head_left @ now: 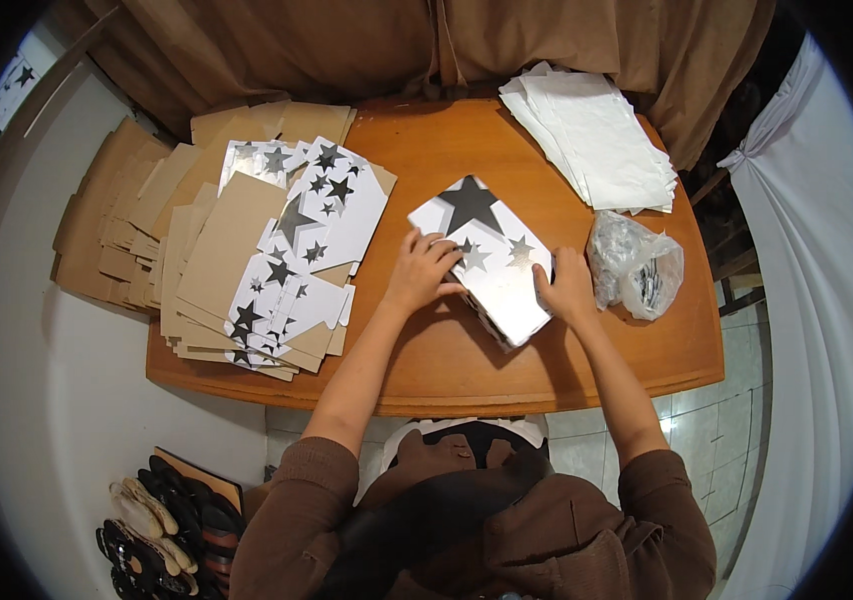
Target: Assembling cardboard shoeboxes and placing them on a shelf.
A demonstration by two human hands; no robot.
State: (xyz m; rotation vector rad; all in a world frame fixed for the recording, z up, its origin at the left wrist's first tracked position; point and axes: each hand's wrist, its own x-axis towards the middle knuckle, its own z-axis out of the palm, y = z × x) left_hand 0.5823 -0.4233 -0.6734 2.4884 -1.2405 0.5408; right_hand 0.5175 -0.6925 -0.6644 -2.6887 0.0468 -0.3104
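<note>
A white box [507, 290] with black and silver stars sits at a slant on the wooden table in front of me, its lid side up and closed. My left hand [424, 270] grips its left edge, the fingertips on the top face and the thumb low along the side. On the opposite edge, my right hand [569, 290] holds the box with the thumb on top and the other fingers down the far side, partly hidden. Just right of that hand lies a clear plastic bag [637, 265] with small dark and silvery items that I cannot make out.
Flat cardboard sheets [217, 235], several with star-printed white faces [347, 210], are piled at the table's left. White paper sheets [592, 135] form a stack at the back right. Brown curtains [327, 50] hang behind the table [417, 365]. Shoes [162, 525] stand on the floor at lower left.
</note>
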